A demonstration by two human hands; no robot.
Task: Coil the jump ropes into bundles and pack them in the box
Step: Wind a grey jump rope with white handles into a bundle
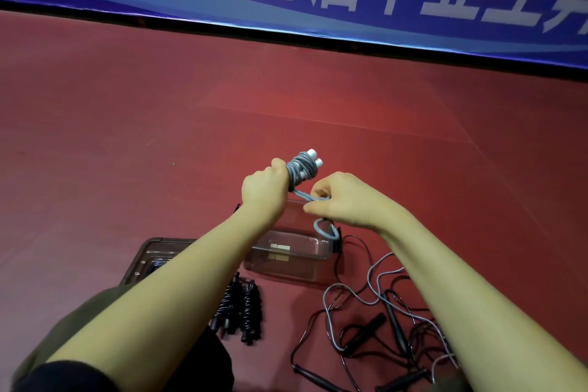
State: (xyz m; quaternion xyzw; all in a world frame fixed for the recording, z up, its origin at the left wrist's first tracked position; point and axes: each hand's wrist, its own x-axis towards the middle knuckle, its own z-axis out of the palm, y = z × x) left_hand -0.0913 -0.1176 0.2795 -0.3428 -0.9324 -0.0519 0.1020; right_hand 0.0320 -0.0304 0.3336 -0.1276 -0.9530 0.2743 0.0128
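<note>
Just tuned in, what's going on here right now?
A person is coiling a grey jump rope: the left hand grips the wrapped bundle by its white handles while the right hand pinches the loose tail. The clear box sits open below, its lid beside it. One black bundle lies finished on the floor; tangled ropes wait at right.

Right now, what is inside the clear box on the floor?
The box shows no rope inside; through its wall only pale labels can be seen. Its far part is covered by the left hand, the right hand and the grey rope they hold.
</note>
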